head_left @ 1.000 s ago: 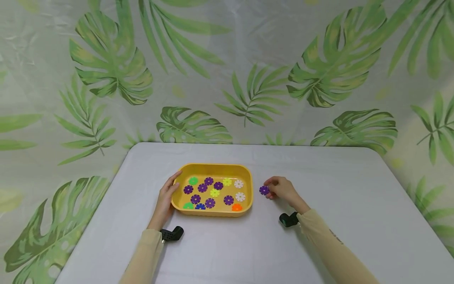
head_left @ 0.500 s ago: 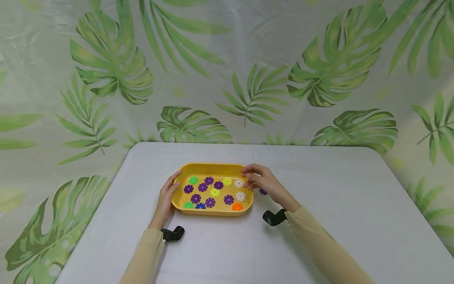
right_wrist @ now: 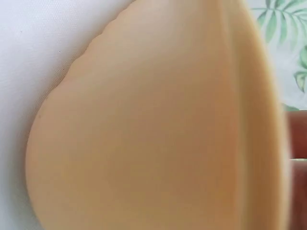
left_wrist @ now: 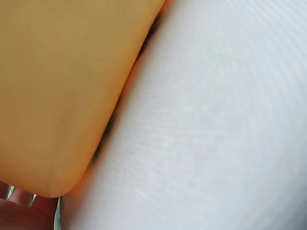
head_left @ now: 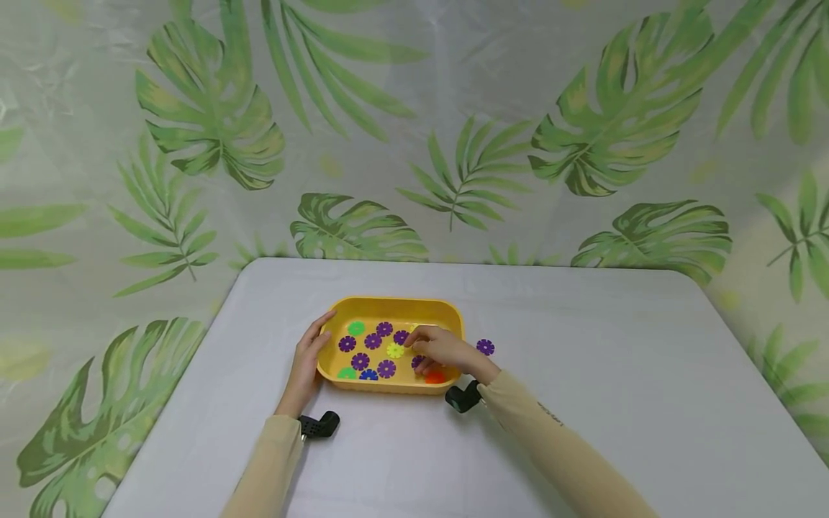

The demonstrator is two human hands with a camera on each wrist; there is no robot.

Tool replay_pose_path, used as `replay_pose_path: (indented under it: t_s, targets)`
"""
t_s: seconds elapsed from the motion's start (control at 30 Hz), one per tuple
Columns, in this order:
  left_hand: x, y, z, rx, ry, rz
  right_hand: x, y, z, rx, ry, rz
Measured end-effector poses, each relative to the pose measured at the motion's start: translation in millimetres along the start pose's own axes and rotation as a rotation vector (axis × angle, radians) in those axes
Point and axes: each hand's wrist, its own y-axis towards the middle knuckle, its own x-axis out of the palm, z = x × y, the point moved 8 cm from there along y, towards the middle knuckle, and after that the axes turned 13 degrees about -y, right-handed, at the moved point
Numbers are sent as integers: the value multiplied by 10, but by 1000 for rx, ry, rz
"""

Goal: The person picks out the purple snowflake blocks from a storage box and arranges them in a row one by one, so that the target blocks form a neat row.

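Note:
My left hand (head_left: 304, 370) grips the left end of a yellow plastic tray (head_left: 388, 386), its thumb at the rim. In the left wrist view the tray's wall (left_wrist: 57, 86) fills the upper left, and only part of the hand shows below it. Inside the tray lie several notched plastic discs: purple, green, blue, yellow and orange. My right hand (head_left: 447, 351) reaches over the tray's right end, fingers loosely bent beside a yellow disc (head_left: 395, 350); nothing shows between them. It partly covers a purple disc and an orange disc (head_left: 435, 377). The right wrist view shows mostly the tray's outer wall (right_wrist: 144, 120).
A single purple disc (head_left: 485, 347) lies on the white tablecloth (head_left: 583, 345), just right of the tray. Behind the table hangs a leaf-patterned cloth (head_left: 479, 86). A black wrist camera (head_left: 463, 396) on the right arm sits close to the tray's front right corner.
My right hand has let go of the purple disc on the table right of the tray, then moved left over the rim into the tray. The left hand has stayed at the tray's left end.

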Motion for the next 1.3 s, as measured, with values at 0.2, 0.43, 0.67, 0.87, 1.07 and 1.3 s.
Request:
replay_pose_path:
  t_s: [0.2,0.43,0.67,0.87,1.07,1.3]
  targets:
    - [6,10,4,9,21,-6,40,24,19,79,-64,20]
    - [10,13,11,-34,21,6,57,77,43,72,-48,35]
    - [31,14,21,-55,1,8,27,90,12,-11,-33,64]
    - [89,-27,89,-62,2,4,-202,-50,-51,-119,87,110]
    - [117,-46,122,-55,4,-3,-625,-277,87,-94,115,215]
    - [5,-12,7,-29,26,18,-1041,-539,625,-23,122,346]
